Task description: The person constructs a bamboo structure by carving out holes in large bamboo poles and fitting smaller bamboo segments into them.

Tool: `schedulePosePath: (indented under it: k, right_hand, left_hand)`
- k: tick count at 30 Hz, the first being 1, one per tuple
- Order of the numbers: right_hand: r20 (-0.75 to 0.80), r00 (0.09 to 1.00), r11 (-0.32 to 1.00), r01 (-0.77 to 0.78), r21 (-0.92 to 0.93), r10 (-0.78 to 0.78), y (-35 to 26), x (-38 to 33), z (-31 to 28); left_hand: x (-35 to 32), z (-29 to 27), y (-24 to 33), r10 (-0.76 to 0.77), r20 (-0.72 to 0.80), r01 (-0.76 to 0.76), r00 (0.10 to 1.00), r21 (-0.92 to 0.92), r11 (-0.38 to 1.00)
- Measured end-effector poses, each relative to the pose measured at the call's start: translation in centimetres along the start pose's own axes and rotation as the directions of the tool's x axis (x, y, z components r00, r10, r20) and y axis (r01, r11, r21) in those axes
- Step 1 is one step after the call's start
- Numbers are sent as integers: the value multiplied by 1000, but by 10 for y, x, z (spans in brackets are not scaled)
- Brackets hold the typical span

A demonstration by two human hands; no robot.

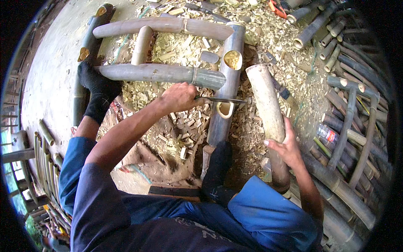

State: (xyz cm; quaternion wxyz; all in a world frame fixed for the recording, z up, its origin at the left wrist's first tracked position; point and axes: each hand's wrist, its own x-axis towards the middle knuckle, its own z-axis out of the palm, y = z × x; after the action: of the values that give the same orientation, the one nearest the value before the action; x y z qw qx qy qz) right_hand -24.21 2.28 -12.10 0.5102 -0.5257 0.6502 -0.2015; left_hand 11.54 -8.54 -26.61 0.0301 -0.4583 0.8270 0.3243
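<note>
Through the head camera, I locate the thin-bladed tool (pixel 226 100) directly to the right of the left hand (pixel 180 97), its long axis running left to right, crosswise to the bamboo post (pixel 230 84). The blade spans the far rim of the near hole (pixel 225 110); whether it touches that rim I cannot tell. To the right of the blade's tip, seen apart from it, stands the side of a thick pale club (pixel 269 113). The club's long axis slants from its free end at upper left to lower right, steeply across the line of the blade. I judge this crossing of blade and post to be the governing relation, with the left hand nearer the hole and the right hand (pixel 287 145) farther off, to the right and closer to the body.

Fingers: I note those of the left hand curled tightly about the tool's handle. The right hand is spread wide by the club's girth, thumb laid on the upper face and fingers along the right side; their hidden ends I cannot make out, nor how firmly they press.
</note>
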Motion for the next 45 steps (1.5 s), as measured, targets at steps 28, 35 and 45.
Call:
schedulePosePath:
  k: [28, 35, 45]
  right_hand:
    - [18, 996, 962, -82, -262, 89, -29, -16, -35]
    - [85, 928, 795, -260, -548, 362, 5, -17, -25]
    - [-165, 986, 971, -18, -238, -23, 22, -32, -19]
  left_hand:
    - [19, -2, -7, -41, 17, 41, 999, 10, 999]
    - [24, -1, -5, -29, -1, 29, 1000, 1, 1000]
    - [32, -2, -10, -27, 148, 32, 989, -30, 999]
